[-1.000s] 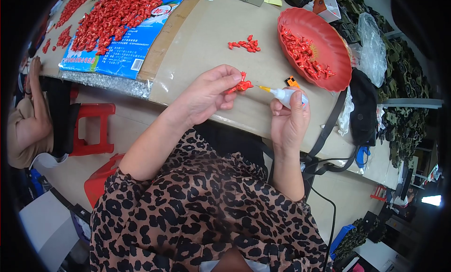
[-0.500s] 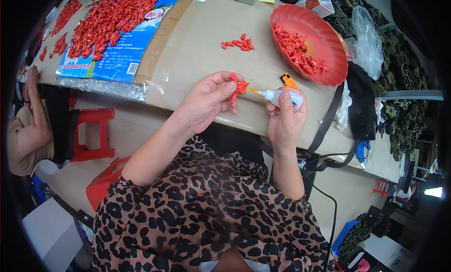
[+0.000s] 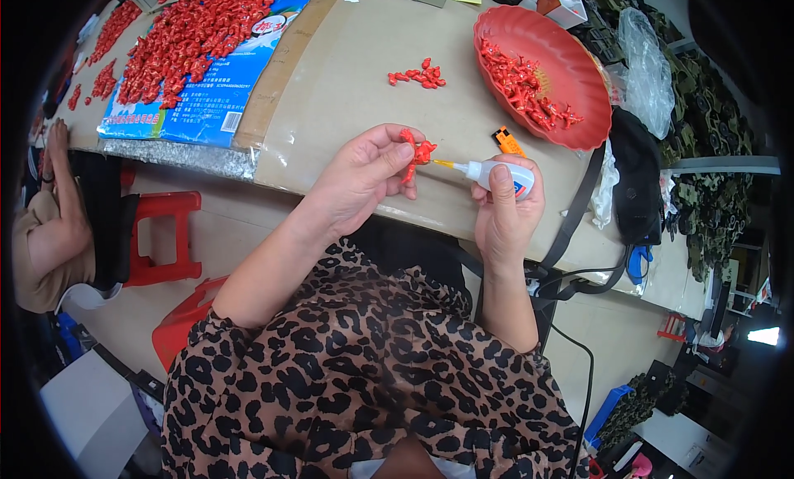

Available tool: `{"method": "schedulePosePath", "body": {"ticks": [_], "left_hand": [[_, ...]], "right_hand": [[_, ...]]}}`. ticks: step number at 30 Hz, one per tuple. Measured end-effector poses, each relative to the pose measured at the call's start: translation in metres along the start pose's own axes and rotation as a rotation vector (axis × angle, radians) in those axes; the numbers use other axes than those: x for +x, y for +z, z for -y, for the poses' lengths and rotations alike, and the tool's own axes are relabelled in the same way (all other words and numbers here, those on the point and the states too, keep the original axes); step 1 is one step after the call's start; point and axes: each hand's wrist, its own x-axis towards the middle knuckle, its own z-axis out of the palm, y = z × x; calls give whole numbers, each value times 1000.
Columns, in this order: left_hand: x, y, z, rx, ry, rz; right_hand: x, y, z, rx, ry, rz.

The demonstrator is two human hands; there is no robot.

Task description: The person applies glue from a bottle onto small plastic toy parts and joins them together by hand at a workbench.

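Observation:
Between the thumb and fingers of my left hand (image 3: 372,171) is a small glossy red figurine (image 3: 423,152); the fingers cover part of it. My right hand (image 3: 506,210) is wrapped round a small white glue bottle (image 3: 504,178), which lies tilted with its thin yellowish nozzle pointing left at the figurine. The nozzle tip is very near the red piece; whether it touches I cannot tell. Just beyond my right hand lies an orange and black lighter (image 3: 507,141). Farther off on the table sits a little group of red pieces (image 3: 419,74).
A red scalloped bowl (image 3: 583,74) with several red figurines stands at the far right. On the left, a large heap of red pieces (image 3: 194,40) lies on a blue printed sheet (image 3: 178,123). A black strap (image 3: 576,206) hangs over the table edge. Another person's arm (image 3: 66,198) shows at far left.
The glue bottle and my right hand have shifted very slightly, with the nozzle a little lower. My left hand keeps its hold on the figurine, almost still.

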Motion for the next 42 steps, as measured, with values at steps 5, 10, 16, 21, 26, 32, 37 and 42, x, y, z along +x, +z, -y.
{"method": "schedulePosePath", "body": {"ticks": [5,10,16,21,26,32,37,42], "left_hand": [[0,0,0,5,0,12],[0,1,0,4,11,9],[-1,2,1,2,34,-14],[-2,3,2,25,46,-17],[-4,-1,-1,-9,30,-42],[-4,-7,-1,-108,-3,23],[-6,-12,-8,-234,-106,61],[-9,-12,-9,-292,-81,59]], "right_hand": [[1,1,1,5,16,-19],[-1,0,0,14,13,-13],[-3,1,-2,20,9,-42],[-6,2,-4,4,-11,-64],[2,6,3,344,140,-152],[15,-11,5,13,115,15],[37,2,18,-205,146,94],[68,13,5,-462,188,212]]}}
